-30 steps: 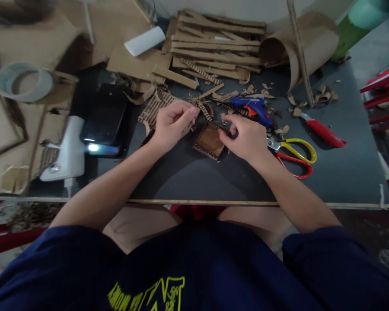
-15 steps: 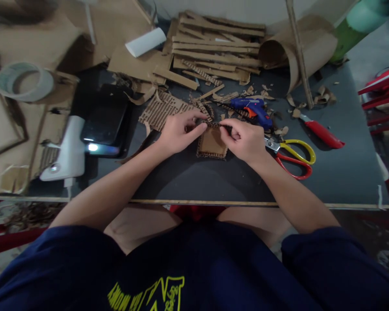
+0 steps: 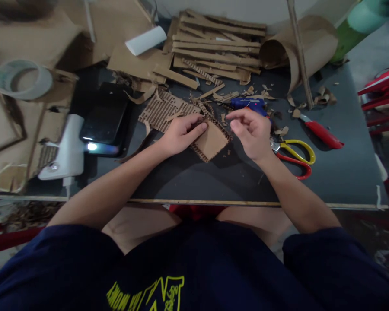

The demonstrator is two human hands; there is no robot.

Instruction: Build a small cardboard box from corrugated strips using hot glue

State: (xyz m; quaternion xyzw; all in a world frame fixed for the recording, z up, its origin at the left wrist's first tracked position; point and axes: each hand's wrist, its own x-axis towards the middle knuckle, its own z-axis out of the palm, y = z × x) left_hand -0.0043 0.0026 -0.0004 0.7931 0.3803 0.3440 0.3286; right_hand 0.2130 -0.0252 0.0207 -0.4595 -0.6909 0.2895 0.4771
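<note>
My left hand (image 3: 180, 134) pinches the small cardboard square (image 3: 213, 140) at its far left corner, thumb on the flat face and fingers along the edge. The square sits in front of me near the middle of the tabletop (image 3: 194, 183), turned so one corner points toward me, with ridged edging along its sides. My right hand (image 3: 254, 133) is just beside it on the right, apart from it, with the thumb and index finger slightly parted and the other fingers curled.

Beyond my left hand lies a ridged cardboard sheet (image 3: 168, 108), peeled in rows. Just past my right hand is a blue glue gun (image 3: 248, 103), partly hidden by my fingers, and to the right are scissors (image 3: 291, 159) with one red and one yellow handle. Farther right rests a knife (image 3: 326, 134) with a red handle.

On the left are a black device (image 3: 103, 114) with a light at its near edge, a white gadget (image 3: 68, 147) with a cable, and a tape roll (image 3: 43, 82). On the far side lie a white tube (image 3: 145, 41), a pile of cardboard strips (image 3: 215, 56) and, to the right, a curled cardboard sheet (image 3: 317, 43).
</note>
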